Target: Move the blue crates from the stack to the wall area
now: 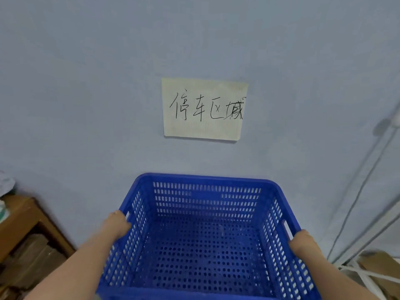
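1. Blue plastic crate (201, 239) with lots of little holes sits at 6 o'clock, held up close to the wall (86, 94).
2. The left hand (115, 226) grips its left rim; the right hand (299, 242) grips the right rim by the handle slot.
3. The wall is pale blue, with a paper sign (204, 109) at 12 o'clock above the crate.
4. A wooden shelf (26, 221) stands at 8 o'clock.
5. White pipes (368, 180) run down at 3 o'clock.
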Demonstrator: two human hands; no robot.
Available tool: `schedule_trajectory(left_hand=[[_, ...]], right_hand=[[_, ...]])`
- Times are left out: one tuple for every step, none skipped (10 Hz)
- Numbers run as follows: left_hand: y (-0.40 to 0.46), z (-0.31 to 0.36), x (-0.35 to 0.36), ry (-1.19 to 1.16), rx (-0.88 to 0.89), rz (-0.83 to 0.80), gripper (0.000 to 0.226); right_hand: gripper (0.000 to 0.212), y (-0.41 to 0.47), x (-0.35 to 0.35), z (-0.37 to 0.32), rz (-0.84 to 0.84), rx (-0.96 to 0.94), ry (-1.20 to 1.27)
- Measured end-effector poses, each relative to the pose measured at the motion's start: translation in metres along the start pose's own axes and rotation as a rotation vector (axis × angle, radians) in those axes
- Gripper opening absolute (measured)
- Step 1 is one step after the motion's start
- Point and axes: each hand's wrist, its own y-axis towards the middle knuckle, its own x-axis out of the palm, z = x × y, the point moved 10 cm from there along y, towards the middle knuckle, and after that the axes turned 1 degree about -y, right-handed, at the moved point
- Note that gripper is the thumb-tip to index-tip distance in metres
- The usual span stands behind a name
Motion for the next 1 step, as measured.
schedule_trajectory(left_hand=[[-0.0068,0.0295,-0.0199,0.051,0.184,0.016,0.046]], right_hand=[[0.046,-0.0228,-0.0115,-0.0220,0.028,-0.069,-0.124]])
